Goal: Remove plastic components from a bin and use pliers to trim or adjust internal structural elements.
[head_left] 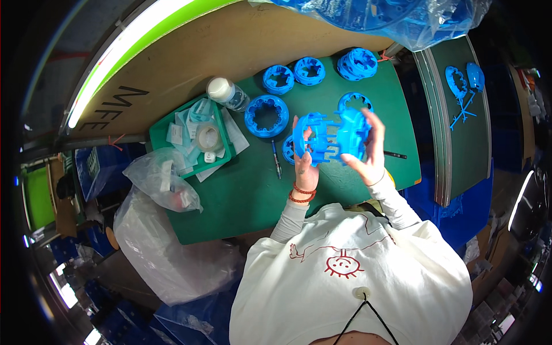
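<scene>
My left hand (306,171) grips a blue plastic ring with prongs (313,119), holding it upright above the green table. Facing it is a second blue pronged ring (352,137), which my right hand (374,155) holds from its right side. The prongs of the two rings point toward each other and look close to meeting; I cannot tell whether they touch. Behind the held pieces lies another blue ring (355,95), partly covered. One more blue ring (288,149) shows beside my left hand, mostly hidden by the held piece.
A larger blue ring (250,118), two smaller rings (278,89) and a ring stack (357,72) sit farther back. Left are a pen (276,160), a white-capped bottle (233,98) and a green bin (229,144) with packets and tape. A conveyor (474,144) runs along the right.
</scene>
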`<state>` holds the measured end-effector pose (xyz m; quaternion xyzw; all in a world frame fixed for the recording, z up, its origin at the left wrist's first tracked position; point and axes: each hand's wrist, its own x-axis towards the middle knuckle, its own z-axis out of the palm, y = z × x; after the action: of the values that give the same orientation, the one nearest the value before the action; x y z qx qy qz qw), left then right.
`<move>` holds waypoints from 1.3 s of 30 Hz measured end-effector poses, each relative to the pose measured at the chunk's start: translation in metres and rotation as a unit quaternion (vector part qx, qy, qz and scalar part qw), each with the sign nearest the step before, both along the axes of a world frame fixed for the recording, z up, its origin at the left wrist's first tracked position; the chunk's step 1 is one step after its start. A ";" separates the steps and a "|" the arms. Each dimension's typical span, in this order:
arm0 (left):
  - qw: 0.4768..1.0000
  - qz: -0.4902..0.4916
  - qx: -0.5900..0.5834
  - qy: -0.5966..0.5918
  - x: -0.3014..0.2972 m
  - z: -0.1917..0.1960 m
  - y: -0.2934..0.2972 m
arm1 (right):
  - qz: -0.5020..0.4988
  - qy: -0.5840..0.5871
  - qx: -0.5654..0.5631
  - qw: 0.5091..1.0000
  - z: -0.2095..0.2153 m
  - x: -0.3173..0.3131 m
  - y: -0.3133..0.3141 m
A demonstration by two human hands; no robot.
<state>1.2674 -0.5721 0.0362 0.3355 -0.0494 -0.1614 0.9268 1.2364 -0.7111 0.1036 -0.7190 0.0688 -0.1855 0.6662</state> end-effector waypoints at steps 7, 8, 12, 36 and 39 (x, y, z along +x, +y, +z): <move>0.998 0.025 0.048 -0.027 0.001 0.004 -0.001 | 0.052 -0.007 0.037 0.998 0.000 -0.005 0.006; 0.996 0.024 0.071 -0.048 0.001 0.002 0.003 | 0.052 -0.006 0.038 0.998 -0.003 -0.004 0.006; 0.992 0.019 0.104 -0.066 0.005 0.006 0.011 | 0.071 0.009 0.040 0.997 -0.006 0.002 0.006; 0.856 0.038 0.506 -0.098 -0.028 -0.084 0.026 | 0.043 0.228 -0.176 0.957 -0.125 -0.014 -0.013; 0.678 0.147 0.718 -0.046 -0.030 -0.118 0.034 | -0.028 0.265 -0.237 0.934 -0.161 0.012 -0.009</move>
<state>1.2374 -0.5379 -0.0815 0.9081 0.0890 0.0067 0.4092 1.2481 -0.7203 -0.0577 -0.8769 0.2166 -0.0180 0.4287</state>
